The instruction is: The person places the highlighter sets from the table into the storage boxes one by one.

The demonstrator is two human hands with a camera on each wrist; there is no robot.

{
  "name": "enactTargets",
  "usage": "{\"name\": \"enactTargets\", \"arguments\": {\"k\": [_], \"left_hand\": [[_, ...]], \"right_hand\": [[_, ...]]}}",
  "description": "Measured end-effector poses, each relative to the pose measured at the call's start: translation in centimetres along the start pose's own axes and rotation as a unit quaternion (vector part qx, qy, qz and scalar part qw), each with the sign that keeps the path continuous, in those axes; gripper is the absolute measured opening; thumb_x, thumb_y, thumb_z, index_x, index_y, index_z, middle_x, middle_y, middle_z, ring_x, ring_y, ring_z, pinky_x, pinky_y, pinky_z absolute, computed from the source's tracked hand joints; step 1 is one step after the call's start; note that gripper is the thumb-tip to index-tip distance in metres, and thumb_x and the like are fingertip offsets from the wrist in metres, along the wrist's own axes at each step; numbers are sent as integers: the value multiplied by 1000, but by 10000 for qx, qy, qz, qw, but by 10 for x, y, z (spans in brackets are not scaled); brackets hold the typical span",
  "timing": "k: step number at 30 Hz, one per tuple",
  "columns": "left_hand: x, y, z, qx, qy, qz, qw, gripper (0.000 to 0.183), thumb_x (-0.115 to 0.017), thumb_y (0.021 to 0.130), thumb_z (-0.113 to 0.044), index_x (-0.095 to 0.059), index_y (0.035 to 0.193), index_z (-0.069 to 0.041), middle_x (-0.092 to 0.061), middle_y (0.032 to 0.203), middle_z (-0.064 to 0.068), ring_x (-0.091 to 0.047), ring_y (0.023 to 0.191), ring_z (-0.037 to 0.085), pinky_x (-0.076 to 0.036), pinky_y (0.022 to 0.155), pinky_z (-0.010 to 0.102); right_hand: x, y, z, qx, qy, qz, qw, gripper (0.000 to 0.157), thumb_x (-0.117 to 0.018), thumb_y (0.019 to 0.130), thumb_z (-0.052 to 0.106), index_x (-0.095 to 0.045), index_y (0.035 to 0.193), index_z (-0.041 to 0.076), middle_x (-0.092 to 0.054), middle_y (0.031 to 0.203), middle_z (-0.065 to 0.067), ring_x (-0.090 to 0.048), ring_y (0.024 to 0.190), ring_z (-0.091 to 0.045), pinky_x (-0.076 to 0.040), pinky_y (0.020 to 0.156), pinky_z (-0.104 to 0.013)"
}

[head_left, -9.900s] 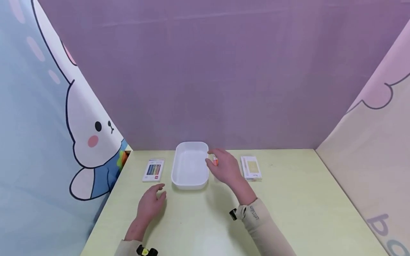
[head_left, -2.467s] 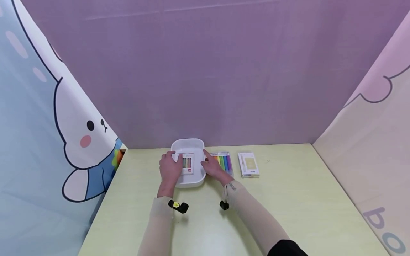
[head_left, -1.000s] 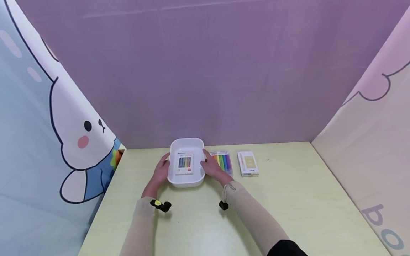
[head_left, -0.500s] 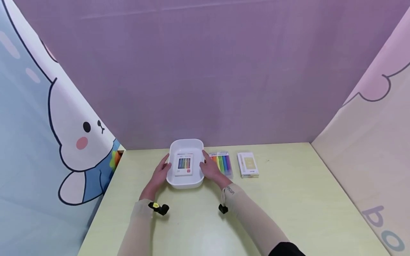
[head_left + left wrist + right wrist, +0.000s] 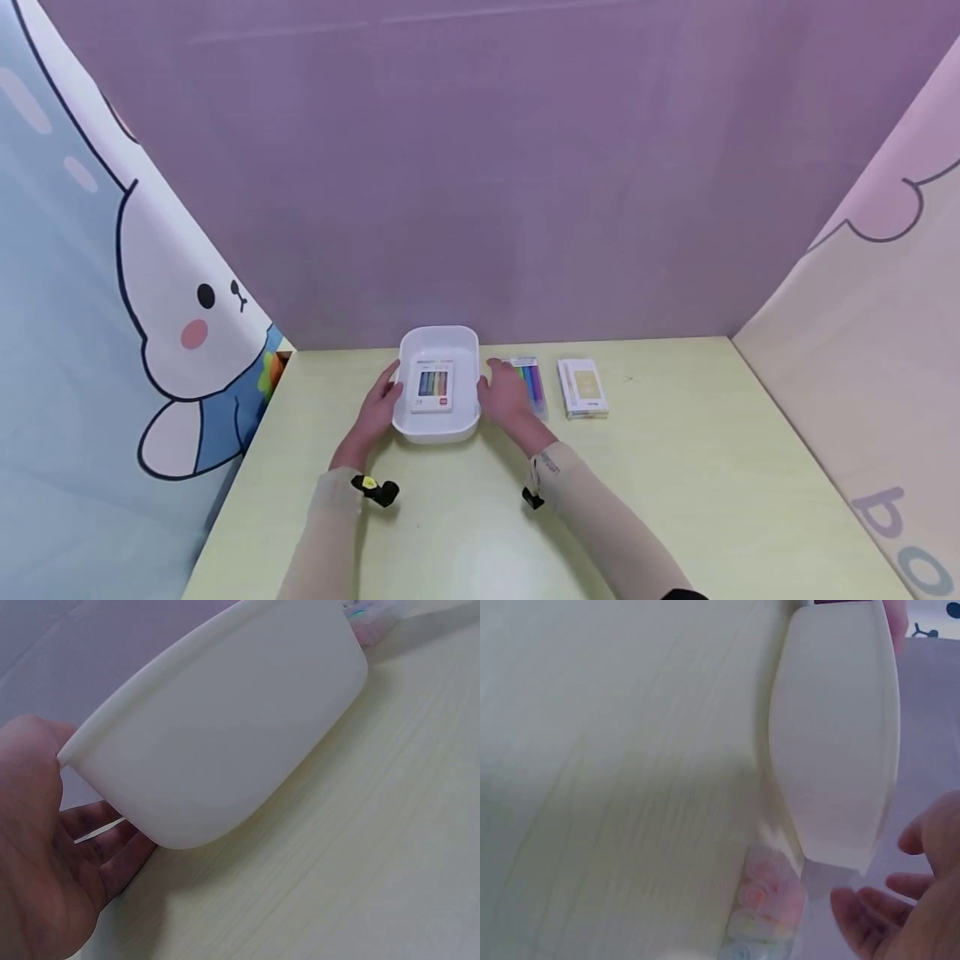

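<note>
A white plastic tray [image 5: 438,429] stands on the table near the purple backdrop. Inside it lies a flat white box [image 5: 432,387] printed with coloured sticks. My left hand [image 5: 377,408] grips the tray's left side; in the left wrist view the thumb lies at the rim and the fingers [image 5: 124,855] are against the outer wall. Beside the tray's right side is my right hand [image 5: 506,400], its fingers loosely bent and apart from the wall in the right wrist view. It partly covers a clear pack of rainbow-coloured pens [image 5: 534,385], whose rounded ends [image 5: 761,892] show in that view.
To the right of the pens sits a small stack of white boxes [image 5: 582,388], the top one with a yellow panel. A purple backdrop [image 5: 480,183] rises behind the pale table [image 5: 675,467]. Printed cloths [image 5: 67,350] flank both sides.
The printed box has gone from the table at left into the tray. My left hand then moved to the tray's left side. Just now my right hand let go of the right rim and shifted right.
</note>
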State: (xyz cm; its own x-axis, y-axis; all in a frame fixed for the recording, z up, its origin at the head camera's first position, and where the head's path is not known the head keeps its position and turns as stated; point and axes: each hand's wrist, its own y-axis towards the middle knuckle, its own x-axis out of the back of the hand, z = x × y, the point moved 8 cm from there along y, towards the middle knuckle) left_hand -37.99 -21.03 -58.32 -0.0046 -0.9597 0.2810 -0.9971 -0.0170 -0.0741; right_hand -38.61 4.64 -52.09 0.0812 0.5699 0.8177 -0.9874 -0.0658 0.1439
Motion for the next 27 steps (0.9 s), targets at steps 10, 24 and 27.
{"name": "enactTargets", "arguments": {"k": [10, 24, 27], "left_hand": [[2, -1, -1, 33, 30, -27, 10000, 50, -41, 105, -28, -28, 154, -28, -35, 149, 24, -34, 135, 38, -27, 108, 55], [1, 5, 6, 222, 341, -131, 9991, 51, -40, 105, -31, -27, 154, -31, -38, 147, 24, -38, 133, 40, -30, 107, 56], [0, 5, 5, 191, 243, -109, 9995, 50, -41, 105, -29, -28, 153, -30, -38, 147, 24, -38, 133, 39, -31, 107, 55]], "right_hand": [[16, -8, -13, -141, -1298, -175, 9913, 48, -66, 85, 39, -63, 120, 7, -55, 122, -21, -49, 112, -40, -43, 89, -54], [2, -9, -42, -964, -1313, 453, 9856, 92, -76, 74, 57, -43, 145, 9, -40, 134, -27, -39, 119, -45, -38, 96, -57], [2, -10, -46, -1067, -1298, 448, 9848, 93, -76, 73, 57, -42, 145, 9, -41, 135, -27, -40, 119, -44, -38, 96, -56]]}}
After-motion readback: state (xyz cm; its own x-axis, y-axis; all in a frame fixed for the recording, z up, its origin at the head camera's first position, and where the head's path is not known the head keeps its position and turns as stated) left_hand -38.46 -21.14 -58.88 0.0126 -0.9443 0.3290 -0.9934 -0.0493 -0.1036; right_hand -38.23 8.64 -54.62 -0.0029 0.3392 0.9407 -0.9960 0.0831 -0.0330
